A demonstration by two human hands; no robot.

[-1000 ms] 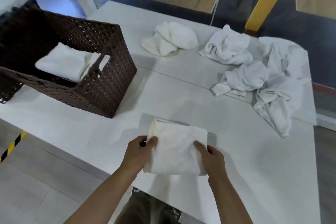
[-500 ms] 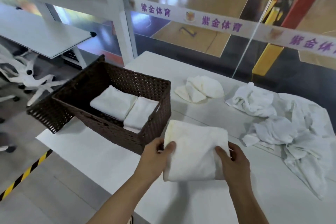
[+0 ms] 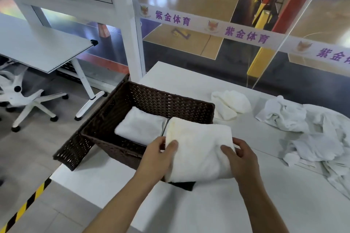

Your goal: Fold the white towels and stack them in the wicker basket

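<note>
both hands, left hand and right hand, grip folded white towel over wicker basket; another folded towel inside basket; crumpled towels right of basket.

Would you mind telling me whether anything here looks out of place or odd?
The held folded towel has a yellowish tinge along its left edge, and the wicker basket overhangs the table edge on its left side.
</note>
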